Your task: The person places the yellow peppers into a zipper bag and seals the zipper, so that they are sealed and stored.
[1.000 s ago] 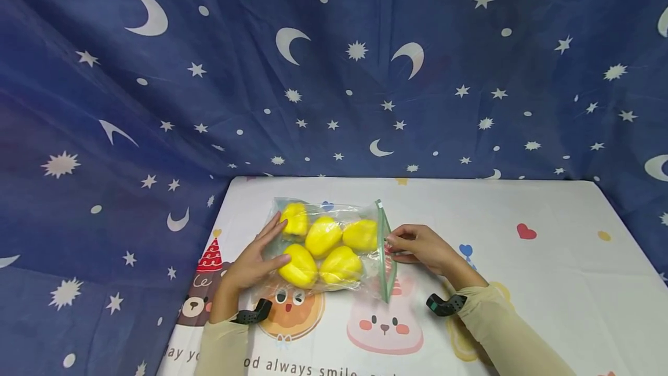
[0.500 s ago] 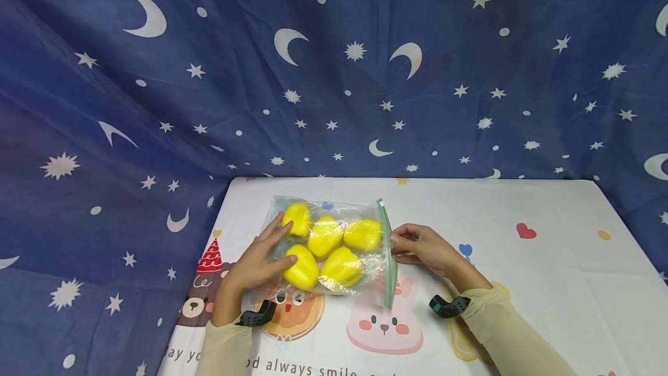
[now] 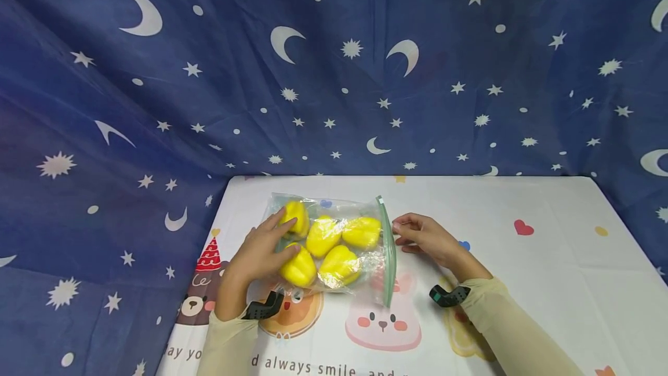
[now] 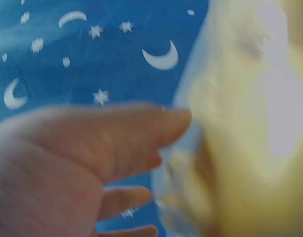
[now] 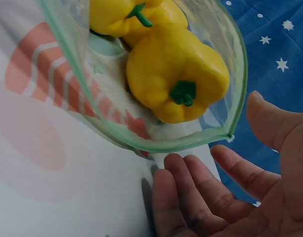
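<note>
A clear zip bag (image 3: 339,206) lies on its side on the table, with several yellow bell peppers (image 3: 323,237) inside. Its green zip edge (image 3: 389,260) faces right, and in the right wrist view the bag's mouth gapes around a pepper (image 5: 178,74) with a green stem. Spread over the closed left end is my left hand (image 3: 259,253), fingers extended across the two nearest peppers. In the left wrist view its thumb (image 4: 141,123) stretches toward the blurred yellow. My right hand (image 3: 430,241) is just right of the zip edge, fingers relaxed and holding nothing.
The table is covered by a white cloth (image 3: 501,213) printed with cartoon animals, hearts and lettering. A dark blue curtain (image 3: 334,62) with moons and stars stands behind and to the left. Each wrist wears a black device (image 3: 449,296).
My right hand has let go of the zip edge and moved slightly right and away from me. The edge now stands straighter. My left hand stays over the bag's left end, shifted only slightly.
</note>
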Motion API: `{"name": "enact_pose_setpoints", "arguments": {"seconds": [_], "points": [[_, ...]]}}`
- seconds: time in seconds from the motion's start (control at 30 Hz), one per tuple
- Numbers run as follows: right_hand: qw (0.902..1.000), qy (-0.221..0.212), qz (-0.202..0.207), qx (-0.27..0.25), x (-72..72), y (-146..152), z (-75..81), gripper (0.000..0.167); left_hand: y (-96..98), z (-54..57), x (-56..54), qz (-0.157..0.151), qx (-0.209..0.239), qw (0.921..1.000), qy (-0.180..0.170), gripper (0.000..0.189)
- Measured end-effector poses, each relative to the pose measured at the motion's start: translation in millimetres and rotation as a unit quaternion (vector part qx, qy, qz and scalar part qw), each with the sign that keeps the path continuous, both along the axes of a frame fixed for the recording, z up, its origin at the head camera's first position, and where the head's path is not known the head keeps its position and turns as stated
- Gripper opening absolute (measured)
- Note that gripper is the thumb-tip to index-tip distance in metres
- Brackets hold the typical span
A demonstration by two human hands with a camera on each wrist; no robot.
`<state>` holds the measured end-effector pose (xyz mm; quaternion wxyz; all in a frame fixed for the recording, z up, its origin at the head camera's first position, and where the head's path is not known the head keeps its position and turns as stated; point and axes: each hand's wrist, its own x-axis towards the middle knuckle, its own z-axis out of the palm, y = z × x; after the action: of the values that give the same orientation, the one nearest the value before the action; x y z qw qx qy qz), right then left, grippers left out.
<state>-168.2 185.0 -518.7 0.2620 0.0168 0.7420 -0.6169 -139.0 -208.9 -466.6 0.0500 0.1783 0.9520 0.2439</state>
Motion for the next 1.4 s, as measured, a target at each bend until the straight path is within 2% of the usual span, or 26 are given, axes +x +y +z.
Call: {"name": "enact_pose_setpoints", "arguments": {"seconds": [0.13,0.3,0.4,0.5,0.67,0.8,0.93,1.03,1.17,1.4], "points": [[0.9999,0.011,-0.003,0.006,-5.2,0.2,5.5,0.045,15.9,24.5,-13.4,-0.031,-0.024,0.9992,0.01,0.057],[0.9996,0.026,-0.008,0.006,-14.0,0.5,12.4,0.05,36.5,50.7,-41.0,-0.08,-0.022,0.9965,-0.009,0.052],[0.9991,0.037,-0.014,0.013,-21.0,0.8,15.1,0.054,50.2,59.6,-60.1,-0.097,-0.031,0.9944,-0.027,0.049],[0.9987,0.039,-0.022,0.023,-29.5,-0.1,16.2,0.053,64.5,63.0,-79.6,-0.122,-0.026,0.991,-0.047,0.046],[0.999,0.017,-0.032,0.026,-42.9,-1.4,15.5,0.046,87.2,55.3,-108.6,-0.162,-0.012,0.9837,-0.077,0.039],[0.9989,-0.009,-0.043,0.016,-52.2,-4.7,13.2,0.042,102.4,45.3,-126.7,-0.167,-0.005,0.9789,-0.117,0.037],[0.9979,-0.025,-0.058,0.008,-60.5,-8.0,9.5,0.042,117.8,40.3,-141.0,-0.168,0.0,0.9731,-0.157,0.038],[0.997,-0.038,-0.067,-0.001,-65.8,-10.7,6.8,0.043,128.4,35.6,-149.4,-0.172,-0.001,0.9683,-0.181,0.039],[0.9958,-0.054,-0.072,-0.017,-71.3,-13.8,4.0,0.044,137.9,23.4,-157.7,-0.169,-0.011,0.9637,-0.206,0.038],[0.9938,-0.07,-0.082,-0.028,-77.9,-19.6,4.6,0.036,146.9,2.0,-166.7,-0.154,-0.007,0.9584,-0.24,0.033]]}}
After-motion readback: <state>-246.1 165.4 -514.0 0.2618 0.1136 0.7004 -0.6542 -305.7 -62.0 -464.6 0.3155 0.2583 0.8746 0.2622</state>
